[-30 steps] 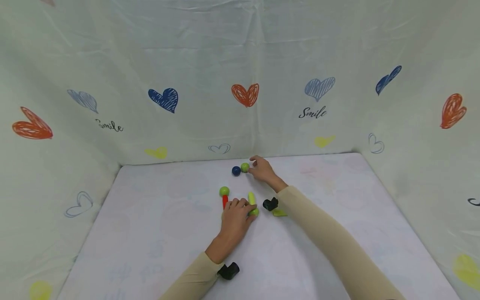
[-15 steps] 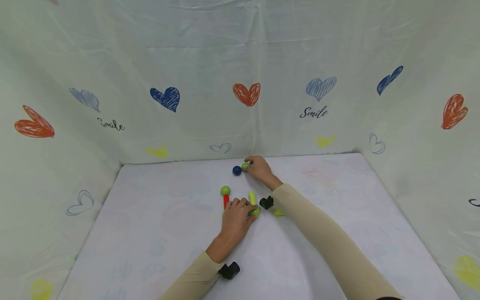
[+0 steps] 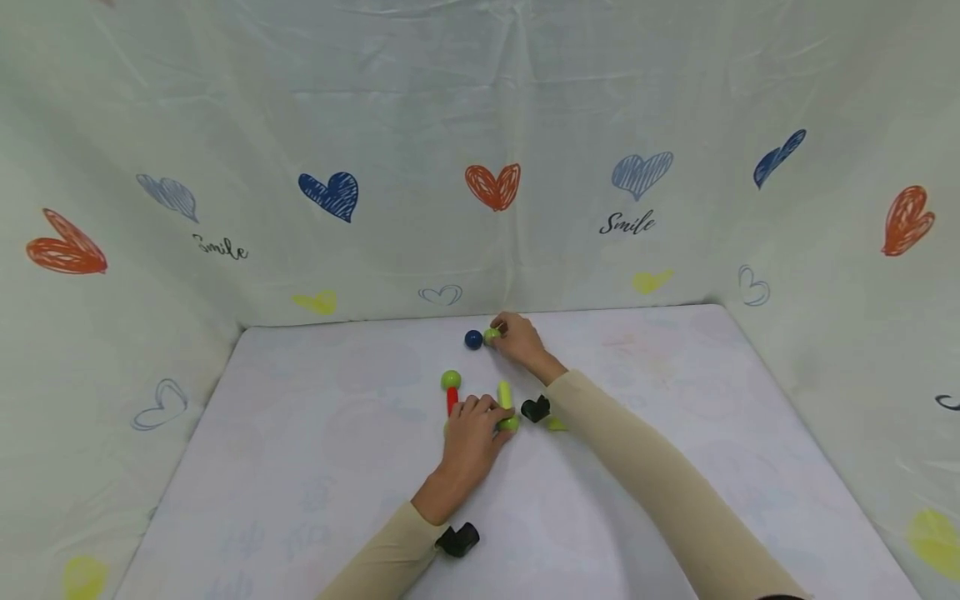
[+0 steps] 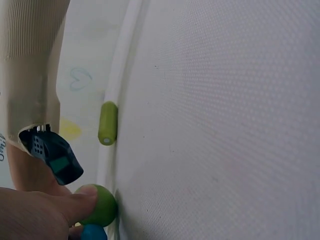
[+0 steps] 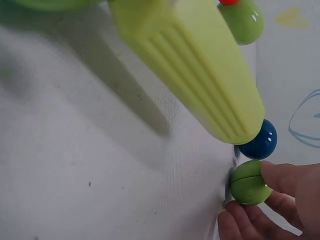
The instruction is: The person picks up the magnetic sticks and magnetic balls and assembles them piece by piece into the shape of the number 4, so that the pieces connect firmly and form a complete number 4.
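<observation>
At the back of the table my right hand (image 3: 521, 340) pinches a green ball (image 5: 246, 185) between thumb and fingers. A dark blue ball (image 3: 473, 339) lies just left of it. Nearer the middle, my left hand (image 3: 472, 437) grips another green ball (image 4: 102, 207), its thumb on the ball's side. A yellow-green ridged stick (image 3: 505, 394) runs from this ball toward the back. Part of a blue piece (image 4: 94, 232) shows beneath the left thumb. A red stick (image 3: 452, 400) with a green ball (image 3: 451, 380) at its far end is partly hidden by the left fingers.
A loose yellow-green stick (image 3: 557, 424) lies right of the left hand, partly under the right forearm. Black devices (image 3: 457, 541) sit at both wrists. A cloth wall with printed hearts (image 3: 492, 187) rises behind the white tabletop (image 3: 315, 433).
My right hand has moved slightly left and closed its thumb and fingers on the rear green ball. The left hand stays in place on its ball.
</observation>
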Action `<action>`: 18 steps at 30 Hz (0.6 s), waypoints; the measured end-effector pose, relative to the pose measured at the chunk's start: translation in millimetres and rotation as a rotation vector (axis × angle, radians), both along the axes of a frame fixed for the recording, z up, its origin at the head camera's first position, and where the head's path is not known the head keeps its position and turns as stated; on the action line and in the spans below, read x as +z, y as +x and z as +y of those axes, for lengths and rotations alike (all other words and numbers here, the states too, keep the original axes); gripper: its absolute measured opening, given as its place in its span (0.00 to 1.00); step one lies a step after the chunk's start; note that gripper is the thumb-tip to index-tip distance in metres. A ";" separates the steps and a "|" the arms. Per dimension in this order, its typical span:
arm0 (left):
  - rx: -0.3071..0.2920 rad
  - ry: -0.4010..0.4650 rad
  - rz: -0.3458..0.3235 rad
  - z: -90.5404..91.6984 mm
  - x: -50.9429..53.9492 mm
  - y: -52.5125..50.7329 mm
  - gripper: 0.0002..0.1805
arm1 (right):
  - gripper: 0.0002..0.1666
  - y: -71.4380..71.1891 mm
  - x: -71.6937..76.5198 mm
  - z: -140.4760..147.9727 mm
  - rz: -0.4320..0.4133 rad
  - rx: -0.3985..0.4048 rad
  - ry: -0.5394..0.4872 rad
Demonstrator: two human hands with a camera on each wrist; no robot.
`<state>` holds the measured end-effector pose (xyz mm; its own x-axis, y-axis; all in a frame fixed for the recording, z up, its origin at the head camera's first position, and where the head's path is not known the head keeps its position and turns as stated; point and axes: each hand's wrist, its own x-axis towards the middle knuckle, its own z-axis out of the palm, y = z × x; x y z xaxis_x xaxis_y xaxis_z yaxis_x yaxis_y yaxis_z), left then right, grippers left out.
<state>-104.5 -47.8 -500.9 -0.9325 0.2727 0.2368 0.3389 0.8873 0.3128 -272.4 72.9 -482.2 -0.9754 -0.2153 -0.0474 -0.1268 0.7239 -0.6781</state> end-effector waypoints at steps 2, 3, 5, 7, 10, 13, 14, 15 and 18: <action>0.003 -0.002 -0.004 0.1 -0.1 -0.2 0.17 | 0.19 2.1 0.7 3.0 -0.010 0.005 -0.008; 0.004 -0.001 -0.007 0.1 -0.3 -0.4 0.17 | 0.19 3.0 1.0 4.6 -0.017 0.008 -0.007; 0.006 -0.002 -0.011 1.0 -0.7 -1.1 0.17 | 0.19 4.9 1.6 9.0 -0.035 0.018 -0.010; 0.008 -0.002 -0.014 1.8 -0.5 -1.5 0.17 | 0.18 6.6 1.0 13.6 -0.053 0.032 -0.005; 0.010 -0.002 -0.019 2.4 0.4 -1.3 0.17 | 0.17 10.4 0.2 20.0 -0.091 0.053 -0.014; 0.016 -0.003 -0.019 2.2 1.1 0.0 0.17 | 0.17 15.3 -2.1 24.8 -0.135 0.082 -0.039; 0.019 -0.005 -0.019 2.1 1.0 0.4 0.17 | 0.17 17.1 -2.7 26.2 -0.151 0.090 -0.055; 0.021 -0.005 -0.018 2.1 0.9 0.7 0.17 | 0.18 19.0 -3.4 27.6 -0.160 0.099 -0.068; 0.020 -0.001 -0.009 2.2 0.5 1.2 0.17 | 0.18 24.7 -3.7 31.3 -0.180 0.113 -0.101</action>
<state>-103.4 -45.5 -500.4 -0.9399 0.2544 0.2277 0.3183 0.8941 0.3150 -247.7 104.2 -485.9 -0.9227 -0.3348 -0.1911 -0.0736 0.6396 -0.7651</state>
